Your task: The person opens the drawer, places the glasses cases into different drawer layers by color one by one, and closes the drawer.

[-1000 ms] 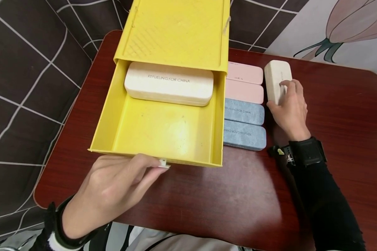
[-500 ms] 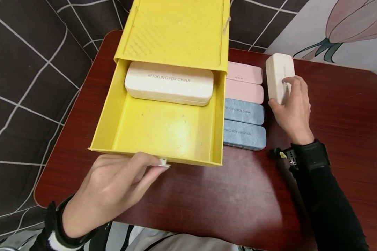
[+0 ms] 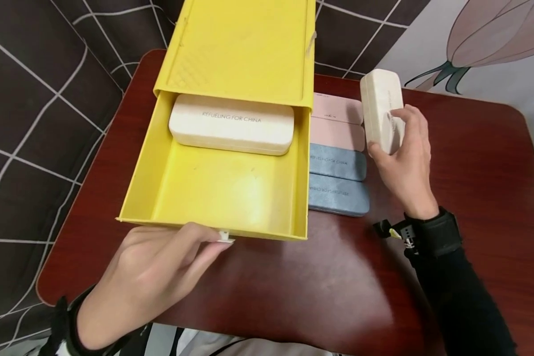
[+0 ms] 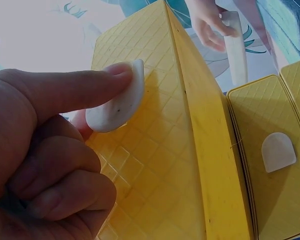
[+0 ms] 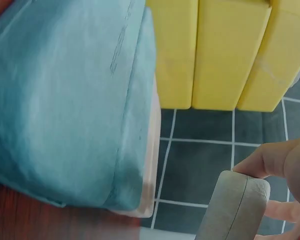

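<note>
My left hand [image 3: 153, 269] pinches the white knob [image 4: 117, 102] on the front of a pulled-out yellow drawer [image 3: 135, 190], thumb on one side and the other fingers curled. Inside the drawer, against the back, lies a cream glasses case [image 3: 231, 123] lettered "REFUELING FOR CHINA". To the right of the drawer, my right hand [image 3: 407, 158] grips another cream glasses case [image 3: 380, 106] between thumb and fingers, raised above the table. In the right wrist view, the end of this held case [image 5: 235, 205] shows below the thumb.
Two pink cases [image 3: 338, 134] and two blue cases [image 3: 338, 193] lie in a row right of the drawer, their left ends hidden by it. A yellow cabinet [image 3: 238, 49] stands at the back of the dark red table [image 3: 293, 291]. Tiled walls [image 3: 13, 109] rise behind and at left.
My right hand has lifted the cream case off the table and tilted it. The left hand keeps its hold on the knob; the head view has shifted slightly.
</note>
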{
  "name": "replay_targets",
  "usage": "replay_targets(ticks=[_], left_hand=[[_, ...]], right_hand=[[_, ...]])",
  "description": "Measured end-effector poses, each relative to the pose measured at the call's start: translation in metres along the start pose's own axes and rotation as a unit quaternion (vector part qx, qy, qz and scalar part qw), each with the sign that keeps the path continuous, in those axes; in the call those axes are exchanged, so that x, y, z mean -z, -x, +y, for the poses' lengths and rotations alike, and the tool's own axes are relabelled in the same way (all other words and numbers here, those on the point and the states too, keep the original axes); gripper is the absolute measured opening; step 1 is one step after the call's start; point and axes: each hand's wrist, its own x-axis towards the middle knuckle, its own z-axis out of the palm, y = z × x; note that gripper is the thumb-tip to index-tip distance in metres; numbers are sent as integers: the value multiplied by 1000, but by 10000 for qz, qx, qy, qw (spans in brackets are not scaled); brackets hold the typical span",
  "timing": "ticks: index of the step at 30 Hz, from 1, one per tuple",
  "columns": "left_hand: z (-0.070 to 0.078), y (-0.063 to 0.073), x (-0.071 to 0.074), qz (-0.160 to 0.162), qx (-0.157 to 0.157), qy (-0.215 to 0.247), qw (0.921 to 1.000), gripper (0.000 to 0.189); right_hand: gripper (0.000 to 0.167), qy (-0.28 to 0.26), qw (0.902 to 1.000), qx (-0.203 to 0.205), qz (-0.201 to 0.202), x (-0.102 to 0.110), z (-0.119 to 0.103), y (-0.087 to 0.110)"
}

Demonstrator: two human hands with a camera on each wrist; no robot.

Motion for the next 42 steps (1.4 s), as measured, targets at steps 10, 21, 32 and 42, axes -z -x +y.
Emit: replay_targets(ticks=[10,21,32,42], left_hand=[[-2,3,-4,312,-156,119,9993,20],[-3,6,-6,284,-78,93,9995,21],[-6,7,-6,278,-120,150,9994,23],[-3,2,-2,239,-130,153,9995,18]], right_hand=[[54,-244,9986,376,285,2,-12,9],[55,-534,9958,541,516,9,-37,22],[52,-987,9871,978,798,16,-59,35],[54,-1726,9729,1310,813,23,-84,48]])
